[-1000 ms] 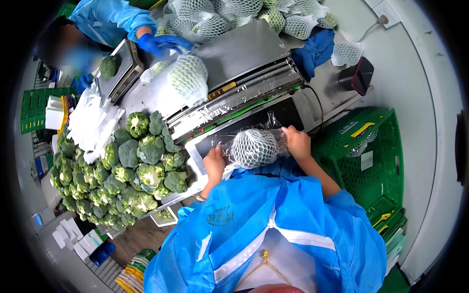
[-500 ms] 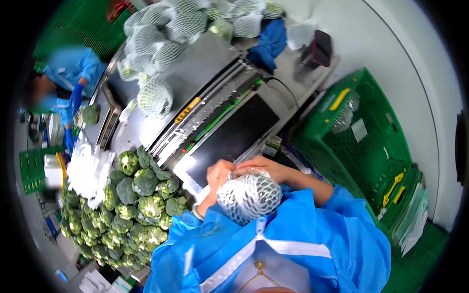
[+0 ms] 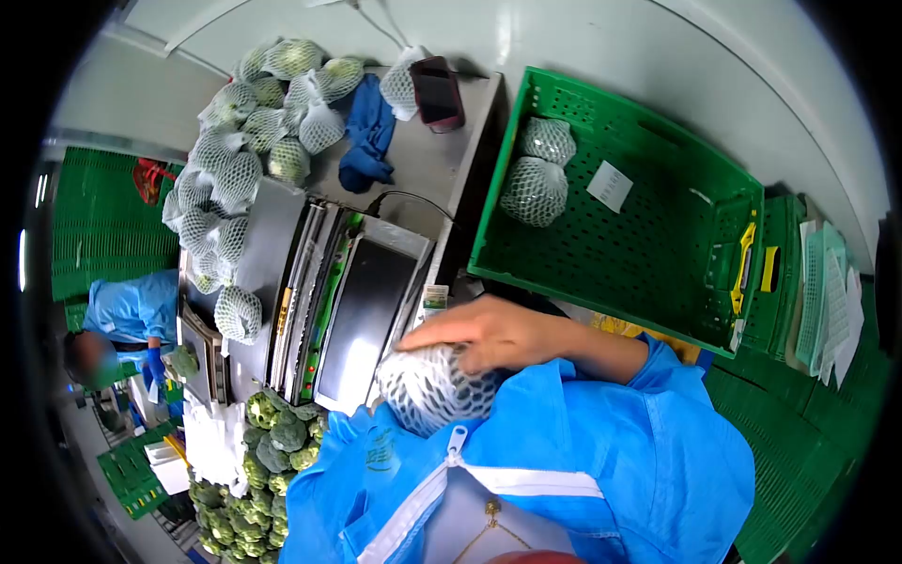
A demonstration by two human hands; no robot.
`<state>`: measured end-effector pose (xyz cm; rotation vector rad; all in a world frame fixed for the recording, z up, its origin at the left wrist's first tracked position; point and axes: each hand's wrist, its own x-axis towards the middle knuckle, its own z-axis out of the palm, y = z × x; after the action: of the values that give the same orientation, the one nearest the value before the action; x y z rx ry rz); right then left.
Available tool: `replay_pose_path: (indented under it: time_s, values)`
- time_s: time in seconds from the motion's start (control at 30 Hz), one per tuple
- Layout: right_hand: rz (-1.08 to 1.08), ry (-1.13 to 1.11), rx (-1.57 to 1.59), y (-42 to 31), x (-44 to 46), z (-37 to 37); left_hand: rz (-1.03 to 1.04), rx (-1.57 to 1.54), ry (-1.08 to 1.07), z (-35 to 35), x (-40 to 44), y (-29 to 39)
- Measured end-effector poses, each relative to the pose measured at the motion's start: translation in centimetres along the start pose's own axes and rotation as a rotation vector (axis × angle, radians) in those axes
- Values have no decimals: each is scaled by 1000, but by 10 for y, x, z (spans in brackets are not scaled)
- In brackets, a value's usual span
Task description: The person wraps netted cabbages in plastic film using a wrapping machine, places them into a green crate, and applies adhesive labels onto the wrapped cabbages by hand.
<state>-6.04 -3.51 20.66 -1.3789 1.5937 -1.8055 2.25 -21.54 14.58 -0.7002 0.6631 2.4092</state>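
Note:
My right hand (image 3: 489, 334) lies over the top of a bundle (image 3: 437, 390) in white foam net, held close against my blue jacket. Its index finger stretches to the left and its thumb presses on the net. My left hand cannot be seen. Just beyond the bundle is the wrapping machine with its dark plate (image 3: 362, 315). In the green crate (image 3: 639, 310) at the right, two net-wrapped bundles (image 3: 536, 191) rest by the left wall, near a white label (image 3: 610, 186).
Net-wrapped pieces (image 3: 221, 179) crowd the table's far left, beside a blue cloth (image 3: 367, 132) and a phone (image 3: 437, 92). Broccoli heads (image 3: 244, 517) are piled at lower left. A co-worker in blue (image 3: 136, 310) bends near a scale. Stacked crates (image 3: 775, 273) stand at the right.
The view has swung right, bringing the crate to the front. My hands, earlier apart and then together at the wrap's gathered film, have changed: the right now covers the bundle and the left is out of sight.

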Motion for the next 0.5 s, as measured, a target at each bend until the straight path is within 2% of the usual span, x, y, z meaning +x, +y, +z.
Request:
replay_pose_path:
  time_s: [0.03, 0.07, 0.17, 0.2, 0.27, 0.3, 0.37, 0.4, 0.43, 0.47, 0.5]
  values:
    - [72, -103, 142, 0, -14, -6, -28, -16, 16, 6, 5, -3]
    - [187, -159, 155, -11, -20, -19, -48, -26, 33, 14, 11, -4]
    - [293, 8, 198, 8, -59, -53, -86, -60, 99, 33, 24, -7]
    - [327, 134, 272, 21, -74, -58, -87, -59, 118, 41, 29, -8]
    - [349, 344, 181, 44, -100, -67, -92, -17, 127, 64, 41, -8]
    - [370, 412, 63, 46, -107, -77, -112, 53, 52, 79, 47, -6]
    - [498, 518, 22, 26, -114, -91, 43, 279, 58, 81, 75, -14]
    - [481, 575, 0, 28, -117, -93, 63, 517, -4, 74, 87, -19]
    - [465, 631, -22, 32, -118, -96, 225, 681, -28, 59, 104, -28]
    - [449, 686, -46, 36, -121, -101, 255, 955, -24, 72, 103, -15]
    - [606, 610, 101, 42, -130, -121, 288, 1231, -22, 86, 102, 2]
